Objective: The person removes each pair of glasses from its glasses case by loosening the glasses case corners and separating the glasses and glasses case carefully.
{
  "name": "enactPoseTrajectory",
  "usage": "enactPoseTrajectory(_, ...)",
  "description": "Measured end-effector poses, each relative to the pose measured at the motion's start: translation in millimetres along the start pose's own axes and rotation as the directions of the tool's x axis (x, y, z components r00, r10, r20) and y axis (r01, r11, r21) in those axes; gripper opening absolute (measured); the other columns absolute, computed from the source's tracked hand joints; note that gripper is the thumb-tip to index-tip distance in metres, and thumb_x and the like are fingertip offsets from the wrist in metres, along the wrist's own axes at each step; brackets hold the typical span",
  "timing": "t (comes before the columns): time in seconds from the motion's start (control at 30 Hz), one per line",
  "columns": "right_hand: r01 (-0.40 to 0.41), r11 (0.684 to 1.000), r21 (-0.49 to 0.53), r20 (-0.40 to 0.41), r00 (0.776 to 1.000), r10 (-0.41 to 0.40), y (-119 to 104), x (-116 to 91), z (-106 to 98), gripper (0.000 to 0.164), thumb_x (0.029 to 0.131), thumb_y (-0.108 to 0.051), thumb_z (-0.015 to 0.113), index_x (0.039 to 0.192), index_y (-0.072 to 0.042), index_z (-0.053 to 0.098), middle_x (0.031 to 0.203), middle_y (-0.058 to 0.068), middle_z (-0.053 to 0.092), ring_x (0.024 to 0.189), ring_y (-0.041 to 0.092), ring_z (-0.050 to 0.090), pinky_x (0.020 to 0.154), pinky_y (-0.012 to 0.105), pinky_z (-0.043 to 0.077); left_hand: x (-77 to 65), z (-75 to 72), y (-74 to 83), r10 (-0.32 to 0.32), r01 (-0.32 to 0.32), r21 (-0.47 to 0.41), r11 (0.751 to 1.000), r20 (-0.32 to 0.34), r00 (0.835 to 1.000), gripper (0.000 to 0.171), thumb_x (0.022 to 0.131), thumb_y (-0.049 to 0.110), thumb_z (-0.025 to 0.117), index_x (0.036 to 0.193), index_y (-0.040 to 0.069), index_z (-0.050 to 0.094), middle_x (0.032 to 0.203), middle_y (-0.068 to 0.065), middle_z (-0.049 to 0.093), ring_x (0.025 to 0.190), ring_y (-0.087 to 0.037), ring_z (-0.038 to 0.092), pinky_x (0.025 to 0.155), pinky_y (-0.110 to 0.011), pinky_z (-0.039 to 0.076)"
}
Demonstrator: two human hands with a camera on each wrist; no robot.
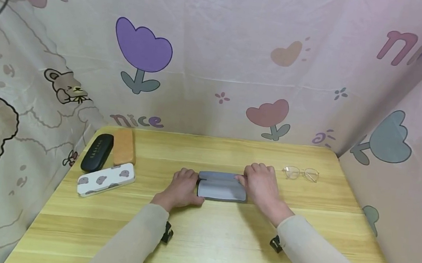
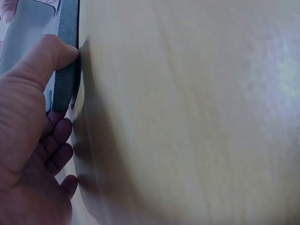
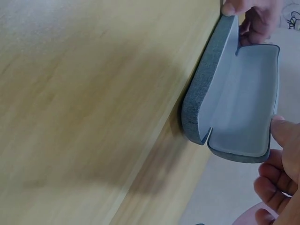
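A grey glasses case (image 1: 222, 191) lies on the table in front of me with its lid raised, showing a pale grey lining. My left hand (image 1: 182, 188) grips the left end of its lower half; in the left wrist view the thumb presses over the front rim. At the right end, my right hand (image 1: 263, 186) holds the lid (image 3: 255, 103) by its edge, thumb on the rim and fingers curled behind. Nothing lies inside the case. Beyond the right hand, thin-framed eyeglasses (image 1: 311, 175) rest on the table with lenses toward me.
At the left of the wooden table (image 1: 218, 243) sit a black glasses case (image 1: 97, 152), an orange-brown case (image 1: 124, 147) and a white case with a bear pattern (image 1: 106, 179), close together. A printed curtain (image 1: 211, 54) surrounds the table's back and sides.
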State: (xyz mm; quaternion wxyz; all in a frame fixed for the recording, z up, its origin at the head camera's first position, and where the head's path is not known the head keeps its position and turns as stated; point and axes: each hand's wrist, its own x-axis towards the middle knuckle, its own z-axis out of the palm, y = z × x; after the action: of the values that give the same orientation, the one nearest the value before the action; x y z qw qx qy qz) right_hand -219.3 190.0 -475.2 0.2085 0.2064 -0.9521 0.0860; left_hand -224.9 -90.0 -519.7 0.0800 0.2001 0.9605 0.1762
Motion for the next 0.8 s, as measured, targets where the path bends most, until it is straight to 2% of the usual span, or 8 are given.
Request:
enactPoseTrajectory(0.37,0.052,0.998,-0.034,-0.044,0.998,-0.054,-0.3,-5.4,0.8,0.032,0.094,-0.04,0.079,0.086,-0.011,0.068,0.08,0.002,0.065,0.076,0.025,0.059,0.077,0.044,0.046,0.6,-2.2,0.5,0.001,-0.001,-0.007,1.0,-0.003,1.0,0.085,0.081,0.049,0.083,0.142,-0.004,0.057,0.137,-0.015,0.061,0.134,-0.037,0.046,0.12,-0.058,0.031)
enactPoseTrajectory(0.8,0.063,0.997,-0.045,-0.07,0.995,-0.066,-1.0,-11.9,5.0,0.034,0.093,-0.041,0.08,0.085,-0.011,0.066,0.079,0.002,0.065,0.073,0.023,0.056,0.075,0.041,0.044,0.0,-2.4,0.6,0.005,-0.005,0.008,1.0,0.017,1.0,0.083,0.083,0.047,0.082,0.143,-0.003,0.056,0.138,-0.015,0.061,0.135,-0.036,0.046,0.121,-0.057,0.03)
